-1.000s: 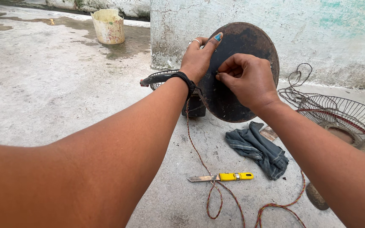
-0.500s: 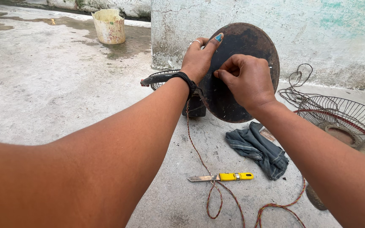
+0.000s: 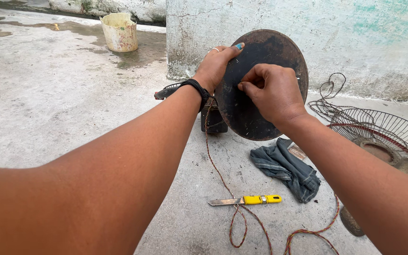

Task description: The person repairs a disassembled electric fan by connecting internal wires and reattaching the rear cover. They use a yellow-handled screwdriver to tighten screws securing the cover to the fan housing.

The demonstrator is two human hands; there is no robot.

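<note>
1. Round dark base plate (image 3: 260, 101): rusty disc, held upright on edge above the concrete floor (image 3: 62, 108), in front of the stained wall (image 3: 355, 42).
2. Left hand (image 3: 216, 63): fingers wrapped over the plate's upper left rim, clamped on it (ring on one finger, black band at the wrist).
3. Right hand (image 3: 272, 92): pressed against the plate's face near its centre, fingertips pinched together; whether they hold anything small cannot be told.
4. Dark fan body (image 3: 211, 115): low, behind the plate and partly hidden by the left wrist.
5. Twisted red-and-yellow cord (image 3: 223, 182): runs from the fan body across the floor.
6. Yellow-handled knife (image 3: 246, 200): lying flat, crossing the cord.
7. Grey cloth (image 3: 286, 170): crumpled, just below the plate.
8. Wire fan guard (image 3: 383, 139): lying flat at the right.
9. Pale bucket (image 3: 119, 32): far left, well apart.
</note>
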